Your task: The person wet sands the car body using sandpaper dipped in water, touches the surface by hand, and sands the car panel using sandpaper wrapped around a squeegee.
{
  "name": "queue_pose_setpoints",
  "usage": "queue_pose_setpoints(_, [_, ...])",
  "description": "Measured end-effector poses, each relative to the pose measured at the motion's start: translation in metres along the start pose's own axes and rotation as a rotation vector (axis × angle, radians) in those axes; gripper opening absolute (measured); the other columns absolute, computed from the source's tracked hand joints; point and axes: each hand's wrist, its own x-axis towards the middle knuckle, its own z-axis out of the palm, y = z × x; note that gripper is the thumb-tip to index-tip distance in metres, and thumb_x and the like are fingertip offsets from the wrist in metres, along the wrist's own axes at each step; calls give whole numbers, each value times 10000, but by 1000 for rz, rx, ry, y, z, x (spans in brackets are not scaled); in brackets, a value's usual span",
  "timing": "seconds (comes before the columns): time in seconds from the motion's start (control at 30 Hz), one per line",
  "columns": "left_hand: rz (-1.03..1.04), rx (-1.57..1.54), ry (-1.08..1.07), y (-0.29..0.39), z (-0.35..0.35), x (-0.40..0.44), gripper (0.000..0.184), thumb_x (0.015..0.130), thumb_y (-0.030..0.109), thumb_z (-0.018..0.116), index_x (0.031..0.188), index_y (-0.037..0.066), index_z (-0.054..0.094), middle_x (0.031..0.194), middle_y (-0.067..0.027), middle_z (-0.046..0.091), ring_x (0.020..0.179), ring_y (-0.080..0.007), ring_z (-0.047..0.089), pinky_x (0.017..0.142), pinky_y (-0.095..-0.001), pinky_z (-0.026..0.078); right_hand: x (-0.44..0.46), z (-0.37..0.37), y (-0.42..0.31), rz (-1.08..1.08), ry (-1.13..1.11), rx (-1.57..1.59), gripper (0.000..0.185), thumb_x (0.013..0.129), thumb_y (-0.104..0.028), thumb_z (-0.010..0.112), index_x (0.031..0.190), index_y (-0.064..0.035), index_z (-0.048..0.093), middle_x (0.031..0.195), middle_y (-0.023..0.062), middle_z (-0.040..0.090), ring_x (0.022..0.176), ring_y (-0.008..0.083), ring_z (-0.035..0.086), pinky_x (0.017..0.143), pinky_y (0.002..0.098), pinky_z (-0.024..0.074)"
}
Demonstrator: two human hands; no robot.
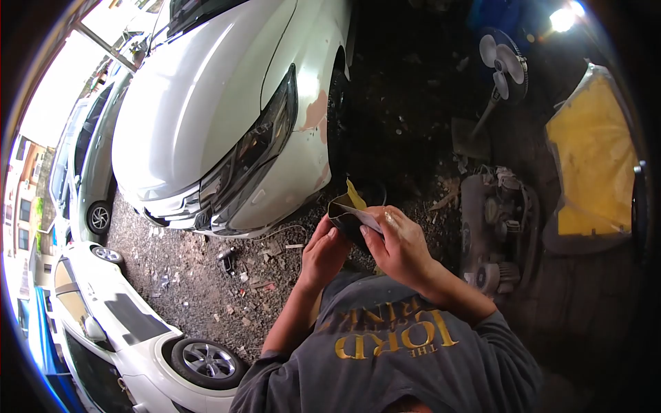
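Between both hands, in front of my chest, is a folded dark sheet (352,223) with a pale underside; it looks like sandpaper. My left hand (323,253) is closed on its left side, thumb toward the near edge. On the right side, my right hand (401,242) pinches it between thumb and fingers, and whitish smears mark the back of that hand. A yellow piece (355,195) sticks up from the fold. Just beyond stands a white car (206,96), with pinkish patches (316,112) on the fender beside its headlight (258,148).
A pedestal fan (501,63) and a dusty air compressor (492,230) stand to the right, near a yellow-covered panel (595,158). A dark tool (226,257) lies on littered gravel (200,289). Another white car (148,337) is at lower left.
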Motion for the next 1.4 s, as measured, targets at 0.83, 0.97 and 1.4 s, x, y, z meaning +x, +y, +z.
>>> queue_pose_setpoints(0.83, [83,688,307,13,22,0,300,901,-52,676,1194,10,672,1078,-31,677,984,-100,634,875,-254,519,-9,-2,16,368,-23,532,516,802,-220,872,1157,-5,565,1004,92,697,920,169,677,812,318,537])
queue_pose_setpoints(0.97, [104,822,236,17,41,-3,299,869,-61,645,1160,7,644,999,-10,670,913,-81,620,813,-244,515,-9,1,31,434,-12,548,463,838,-106,816,1210,-31,551,1066,83,673,989,152,646,874,313,517])
queue_pose_setpoints(1.4, [208,1089,258,5,32,9,305,900,-46,653,1193,36,637,978,-1,649,855,-68,603,754,-240,503,-20,7,53,475,-63,652,366,903,-78,731,1239,-21,597,1085,38,688,1031,116,621,925,298,497])
